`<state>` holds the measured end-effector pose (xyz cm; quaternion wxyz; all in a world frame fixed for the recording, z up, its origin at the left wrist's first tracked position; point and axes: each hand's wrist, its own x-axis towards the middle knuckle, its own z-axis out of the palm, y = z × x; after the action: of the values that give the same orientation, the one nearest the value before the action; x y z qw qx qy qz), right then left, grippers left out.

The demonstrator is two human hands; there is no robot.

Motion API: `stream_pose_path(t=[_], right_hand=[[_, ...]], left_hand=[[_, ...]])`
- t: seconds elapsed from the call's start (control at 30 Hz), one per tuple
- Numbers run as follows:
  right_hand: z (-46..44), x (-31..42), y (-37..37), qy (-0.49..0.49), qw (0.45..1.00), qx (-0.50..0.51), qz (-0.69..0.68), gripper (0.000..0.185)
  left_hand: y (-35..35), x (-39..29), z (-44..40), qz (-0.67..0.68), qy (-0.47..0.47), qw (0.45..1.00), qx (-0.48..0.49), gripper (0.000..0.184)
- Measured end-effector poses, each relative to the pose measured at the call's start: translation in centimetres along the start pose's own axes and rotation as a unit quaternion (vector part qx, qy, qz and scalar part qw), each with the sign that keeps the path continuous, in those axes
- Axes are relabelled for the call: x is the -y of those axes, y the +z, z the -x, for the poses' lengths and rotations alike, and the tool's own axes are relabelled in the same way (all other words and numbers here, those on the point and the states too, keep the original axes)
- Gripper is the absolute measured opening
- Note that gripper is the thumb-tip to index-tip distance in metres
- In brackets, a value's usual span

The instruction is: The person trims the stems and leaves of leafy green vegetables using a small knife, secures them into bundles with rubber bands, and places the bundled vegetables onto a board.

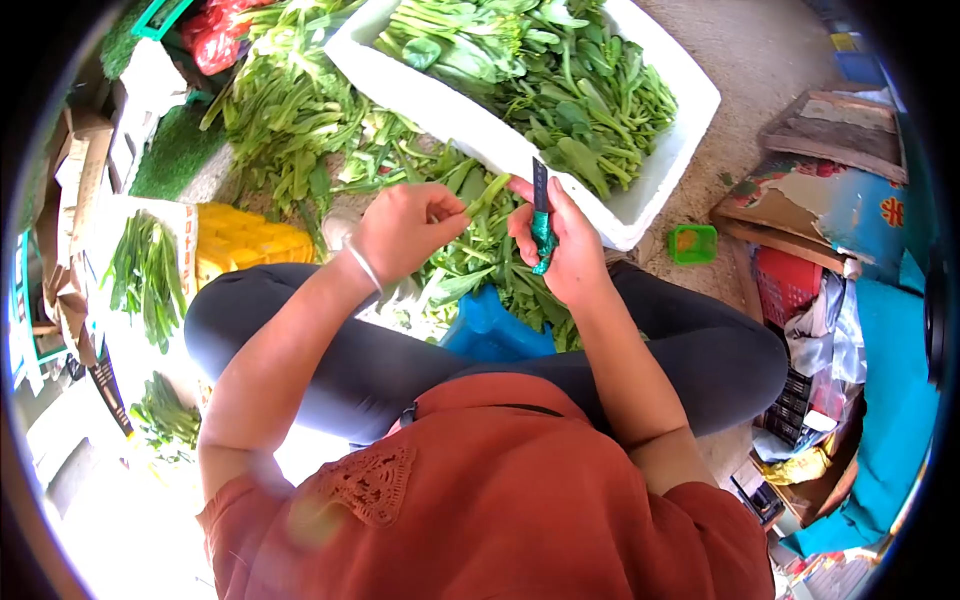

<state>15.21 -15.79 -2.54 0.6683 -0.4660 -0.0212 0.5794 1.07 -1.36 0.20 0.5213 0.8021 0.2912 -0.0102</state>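
My left hand [405, 228], with a pale bangle at the wrist, is closed in a pinch at the lower end of a green vegetable stalk [488, 197]. My right hand [565, 240] grips a knife [541, 205] with a narrow dark blade pointing away from me and a handle wrapped in shiny green. Its index finger reaches to the stalk's upper end. Below both hands, loose leafy greens [470, 255] lie heaped between my legs, partly over a blue plastic stool or tub [495, 325] whose kind I cannot tell.
A white foam box [450, 105] full of leafy greens stands ahead. More greens [300, 125] are piled at the far left, near a yellow crate [250, 240]. A small green basket [692, 244] sits on the floor at right, before wooden boards and a red basket [785, 285].
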Motion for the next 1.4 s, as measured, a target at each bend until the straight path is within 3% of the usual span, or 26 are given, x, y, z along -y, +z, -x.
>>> stream_pose_path(t=[0.13, 0.33, 0.47, 0.6, 0.73, 0.8, 0.83, 0.9, 0.93, 1.0, 1.07, 1.1, 1.17, 1.2, 1.23, 1.33, 1.4], right_hand=[[-0.1, -1.1, 1.1, -0.012, 0.997, 0.017, 0.081, 0.031], [-0.6, -2.8, -1.8, 0.151, 0.986, -0.014, 0.067, 0.031], [-0.1, -2.5, 0.4, 0.042, 0.997, 0.023, 0.056, 0.026], [-1.3, -2.8, 0.4, 0.061, 0.995, 0.052, 0.051, 0.023], [-1.2, -2.5, -1.9, 0.226, 0.969, -0.003, 0.103, 0.027], [-1.6, -1.2, -3.3, 0.203, 0.969, -0.018, 0.143, 0.038], [-2.3, 0.2, -3.3, 0.129, 0.967, -0.090, 0.202, 0.037], [-5.0, 3.1, -4.5, -0.046, 0.919, -0.230, 0.316, 0.035], [-6.7, 4.5, -6.1, -0.144, 0.870, -0.295, 0.367, 0.034], [-10.1, 6.2, -10.7, -0.214, 0.714, -0.431, 0.508, 0.030], [-12.7, 7.1, -14.9, -0.169, 0.519, -0.459, 0.701, 0.025], [-12.9, 7.7, -15.7, -0.171, 0.519, -0.456, 0.702, 0.025], [-13.2, 8.5, -16.6, 0.035, 0.727, -0.334, 0.599, 0.027], [-12.9, 8.8, -16.7, 0.035, 0.727, -0.333, 0.600, 0.027], [-12.5, 8.8, -16.8, -0.011, 0.740, -0.332, 0.584, 0.029], [-10.9, 9.2, -15.5, -0.083, 0.774, -0.332, 0.532, 0.034], [-9.1, 9.0, -13.1, -0.241, 0.813, -0.314, 0.426, 0.033]], left_hand=[[0.1, 0.4, -0.5, 0.008, -0.007, 1.000, 0.023, 0.020], [-0.6, 0.4, -1.0, 0.048, -0.036, 0.997, 0.042, 0.020], [-0.4, 0.9, -0.9, 0.015, -0.060, 0.997, 0.041, 0.019], [-0.4, 0.7, -1.0, 0.029, -0.052, 0.997, 0.042, 0.019], [-1.3, 0.8, -1.3, 0.054, -0.041, 0.998, 0.019, 0.016], [-1.4, 1.1, -1.4, 0.077, -0.021, 0.996, -0.039, 0.016], [-1.4, 0.8, -1.4, 0.079, -0.012, 0.995, -0.059, 0.011], [-1.2, 1.6, -1.8, 0.089, -0.023, 0.994, -0.063, 0.012], [-1.3, 1.8, -2.0, 0.095, -0.034, 0.992, -0.070, 0.012], [-1.5, 1.2, -2.1, 0.050, -0.017, 0.995, -0.087, 0.013], [-1.5, 1.8, -2.5, 0.021, -0.006, 0.994, -0.111, 0.015], [-1.6, 2.0, -2.4, 0.032, -0.024, 0.995, -0.095, 0.016], [-1.7, 2.0, -2.2, 0.065, -0.035, 0.994, -0.079, 0.015], [-1.7, 2.0, -2.2, 0.098, -0.044, 0.992, -0.061, 0.015], [-1.8, 2.1, -2.2, 0.099, -0.045, 0.992, -0.063, 0.015], [-1.6, 2.2, -2.0, -0.115, 0.051, 0.981, -0.145, 0.023], [-1.1, 2.3, -2.0, -0.091, 0.090, 0.976, -0.176, 0.024]])
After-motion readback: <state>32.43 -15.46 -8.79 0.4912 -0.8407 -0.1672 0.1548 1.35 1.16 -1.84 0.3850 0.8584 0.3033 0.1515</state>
